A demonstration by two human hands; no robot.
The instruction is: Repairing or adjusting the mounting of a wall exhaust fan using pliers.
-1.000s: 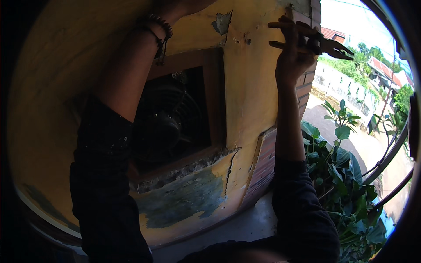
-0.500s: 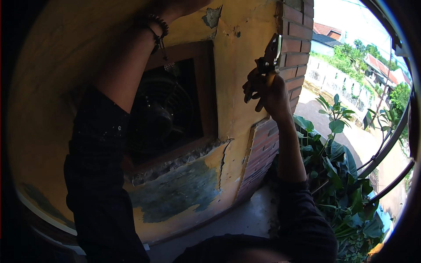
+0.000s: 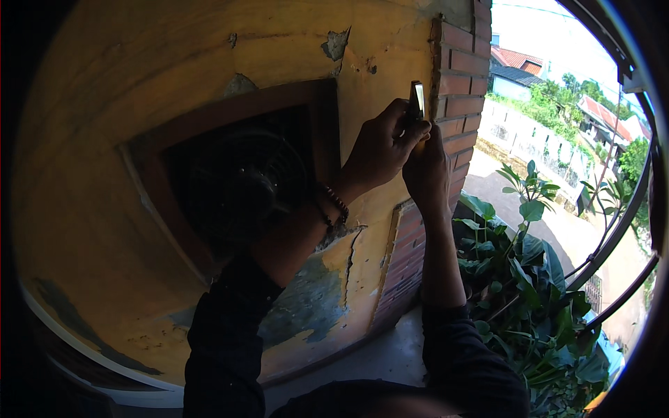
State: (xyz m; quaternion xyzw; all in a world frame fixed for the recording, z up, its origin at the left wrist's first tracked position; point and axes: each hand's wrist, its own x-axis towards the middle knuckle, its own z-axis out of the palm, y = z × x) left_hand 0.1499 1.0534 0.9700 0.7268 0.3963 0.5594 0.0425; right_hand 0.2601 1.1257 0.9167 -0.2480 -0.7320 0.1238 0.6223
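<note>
My left hand (image 3: 382, 148) and my right hand (image 3: 426, 175) are together in front of the wall's right edge. Both are closed round a pair of pliers (image 3: 417, 99), whose metal head sticks up above the fingers and catches the light. The left thumb and fingers press on it just below the head, while the right fist sits against the left hand from the right. The handles are hidden by the fingers. Behind my left forearm is a dark round fan (image 3: 254, 184) inside a brown wooden frame (image 3: 150, 157) set in the wall.
The yellow wall (image 3: 181, 76) has peeling plaster and a crack. A brick-faced corner (image 3: 456, 80) borders it on the right. Leafy plants (image 3: 529, 279) grow beside my right arm. Further off lie a path, a white fence (image 3: 533, 136) and roofed houses.
My left hand has come down and right from the top of the view to meet my right hand at the pliers. The pliers have dropped slightly and turned.
</note>
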